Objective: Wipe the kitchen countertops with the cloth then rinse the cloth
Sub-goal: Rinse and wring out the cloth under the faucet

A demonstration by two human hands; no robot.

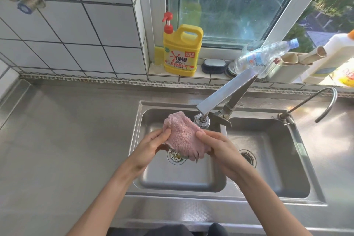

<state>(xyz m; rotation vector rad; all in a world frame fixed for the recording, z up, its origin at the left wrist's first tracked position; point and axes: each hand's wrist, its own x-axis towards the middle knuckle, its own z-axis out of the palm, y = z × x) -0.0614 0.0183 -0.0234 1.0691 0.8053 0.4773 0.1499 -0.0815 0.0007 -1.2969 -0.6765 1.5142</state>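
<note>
a: ok so rinse stage. pink cloth (183, 135) is held up over the left basin of the sink (272, 114), just beside the tap spout (202, 120). left hand (151, 144) grip is pinching the cloth's left edge, thumb on top, and the right hand (218, 144) grip is pinching the right edge the same way. the bench (63, 130) to the left looks bare and dull grey, so i'd guess the wiping part is done.

b: can't see any water running from the spout tbh, might just be too thin to show. if it's off, one hand has to let go for the handle, so i'd keep the left grip on the cloth and bunch it a bit so it doesn't drop.

a: agreed. also the cloth sits a touch left of the spout, so it should slide right until it's under the outlet, not next to it.

b: then open it out flat rather than folded, let water run through, rub the two halves together, flip it, and squeeze. the frayed bottom corner hangs just above the drain strainer (176, 157), and there look to be bits caught in there, so keep it lifted.

a: and wring low in the basin so it doesn't splash the bench you just cleaned. the detergent jug (182, 51) is on the sill if it's greasy.
</note>
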